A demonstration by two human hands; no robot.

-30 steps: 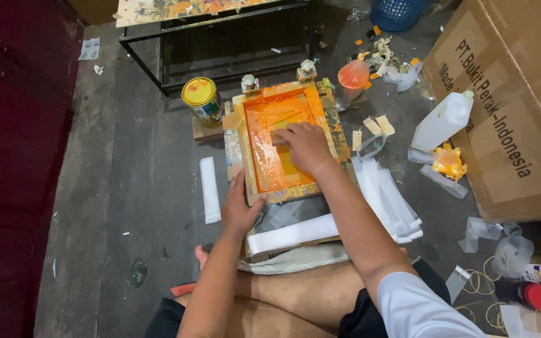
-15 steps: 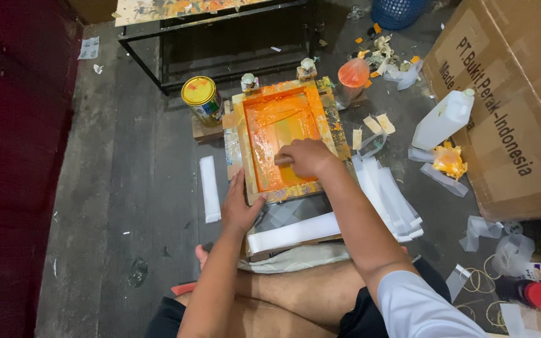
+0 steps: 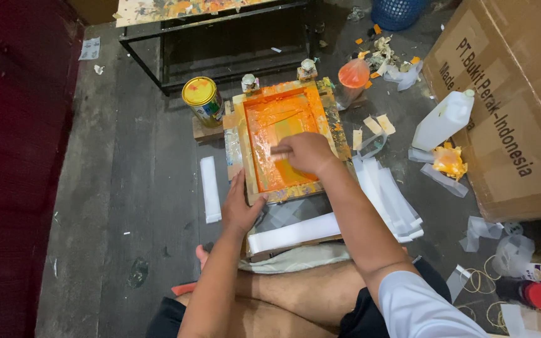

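Seated on the grey concrete floor [image 3: 126, 188], we work a wooden-framed printing screen flooded with orange ink [image 3: 286, 141], which lies on the floor just ahead of our knees. Our right hand [image 3: 305, 153] has its grip pressed together around a wooden-handled squeegee [image 3: 282, 150] lying across the mesh. Our left hand [image 3: 240, 206] rests fingers spread at the frame's seven o'clock corner, touching it. A yellow-lidded paint tin [image 3: 201, 97] stands at the frame's ten o'clock, a white plastic jug [image 3: 443, 122] at three o'clock, beside a large brown cardboard box [image 3: 508, 106]. White paper strips [image 3: 389, 200] are stacked at four o'clock.
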